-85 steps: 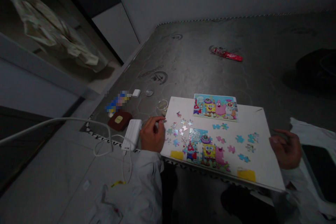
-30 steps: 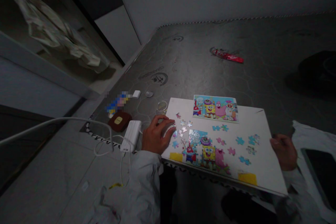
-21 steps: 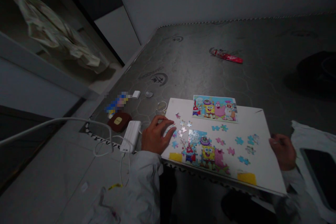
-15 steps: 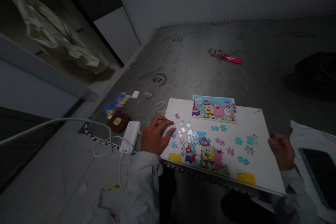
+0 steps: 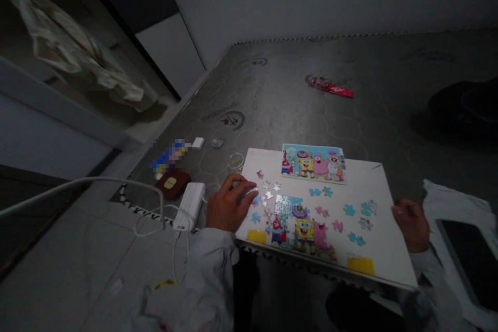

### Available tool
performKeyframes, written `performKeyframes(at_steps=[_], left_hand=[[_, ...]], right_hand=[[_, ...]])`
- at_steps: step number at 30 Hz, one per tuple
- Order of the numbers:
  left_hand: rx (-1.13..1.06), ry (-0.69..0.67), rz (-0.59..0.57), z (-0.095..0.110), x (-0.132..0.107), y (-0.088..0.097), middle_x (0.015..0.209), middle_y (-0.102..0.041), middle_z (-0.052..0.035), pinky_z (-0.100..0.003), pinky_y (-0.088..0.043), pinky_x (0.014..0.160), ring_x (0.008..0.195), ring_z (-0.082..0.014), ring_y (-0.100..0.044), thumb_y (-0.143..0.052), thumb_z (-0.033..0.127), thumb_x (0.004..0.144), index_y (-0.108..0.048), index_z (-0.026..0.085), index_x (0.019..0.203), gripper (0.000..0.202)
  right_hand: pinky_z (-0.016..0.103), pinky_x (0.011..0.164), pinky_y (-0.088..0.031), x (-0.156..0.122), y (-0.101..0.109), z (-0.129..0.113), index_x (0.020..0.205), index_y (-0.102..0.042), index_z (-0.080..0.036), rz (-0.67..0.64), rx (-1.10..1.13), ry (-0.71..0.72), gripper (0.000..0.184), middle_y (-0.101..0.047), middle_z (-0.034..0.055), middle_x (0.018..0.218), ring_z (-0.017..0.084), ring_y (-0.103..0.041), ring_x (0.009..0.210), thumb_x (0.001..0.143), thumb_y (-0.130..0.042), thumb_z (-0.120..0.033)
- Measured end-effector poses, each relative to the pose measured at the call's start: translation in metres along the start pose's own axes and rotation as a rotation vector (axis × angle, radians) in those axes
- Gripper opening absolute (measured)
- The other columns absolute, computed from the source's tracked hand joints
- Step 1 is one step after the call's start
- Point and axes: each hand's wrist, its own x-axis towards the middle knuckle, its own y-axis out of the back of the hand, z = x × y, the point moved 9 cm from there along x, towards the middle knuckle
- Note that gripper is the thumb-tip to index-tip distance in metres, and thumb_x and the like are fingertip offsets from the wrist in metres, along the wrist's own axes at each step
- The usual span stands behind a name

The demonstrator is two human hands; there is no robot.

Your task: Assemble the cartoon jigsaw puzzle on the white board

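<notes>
The left hand (image 5: 229, 204) arches over loose pastel jigsaw pieces (image 5: 266, 187), fingertips down among them; whether it grips one cannot be told. The right hand (image 5: 407, 225) curls loosely at the right edge of a white rectangular board (image 5: 385, 241), its hold also unclear. The board carries a part-built SpongeBob jigsaw puzzle (image 5: 295, 228) and, beyond it, a printed picture card (image 5: 313, 163). A red wrapper (image 5: 330, 87) lies farther off on the grey mattress (image 5: 272, 98).

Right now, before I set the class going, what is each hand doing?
Left hand: curled at the loose puzzle pieces; holding one cannot be told.
Right hand: half closed at the white board's edge, nothing visibly held.
</notes>
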Motion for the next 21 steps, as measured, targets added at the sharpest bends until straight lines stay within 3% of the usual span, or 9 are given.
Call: performKeyframes(at_steps=[4,11,17,21], left_hand=[[0.062,0.018,-0.005,0.005,0.0,0.002,0.109,-0.067,-0.0007,-0.023,-0.044,0.066,0.08,-0.0101,-0.065,-0.06,0.039,0.095,-0.075,0.029,0.105,0.02],[0.225,0.144,-0.023,0.016,0.008,0.003,0.111,-0.068,0.0006,-0.025,-0.039,0.06,0.086,-0.0127,-0.067,-0.05,0.04,0.101,-0.073,0.031,0.111,0.027],[0.277,0.197,-0.073,0.018,0.015,-0.004,0.117,-0.066,-0.0001,-0.027,-0.039,0.057,0.082,-0.0141,-0.066,-0.049,0.036,0.101,-0.069,0.035,0.122,0.029],[0.325,0.21,-0.187,0.02,0.015,-0.007,0.125,-0.061,-0.0003,-0.026,-0.04,0.055,0.081,-0.0141,-0.066,-0.049,0.031,0.1,-0.065,0.039,0.13,0.034]], right_hand=[[0.023,0.037,-0.033,0.004,0.001,0.0,0.066,-0.051,-0.021,-0.015,-0.004,0.021,0.048,-0.049,-0.0028,0.052,0.01,-0.041,0.041,0.045,-0.087,-0.045],[0.021,0.038,-0.031,-0.001,-0.004,-0.005,0.066,-0.051,-0.021,-0.023,0.013,0.074,0.053,-0.047,-0.0027,0.054,0.009,-0.039,0.042,0.047,-0.088,-0.052],[0.022,0.04,-0.032,-0.011,-0.013,-0.009,0.074,-0.05,-0.022,-0.091,0.029,0.079,0.05,-0.046,-0.0043,0.055,0.009,-0.039,0.043,0.061,-0.084,-0.055],[0.021,0.04,-0.031,-0.02,-0.019,-0.017,0.08,-0.049,-0.023,-0.098,0.029,0.109,0.044,-0.046,-0.0046,0.057,0.009,-0.038,0.044,0.07,-0.079,-0.053]])
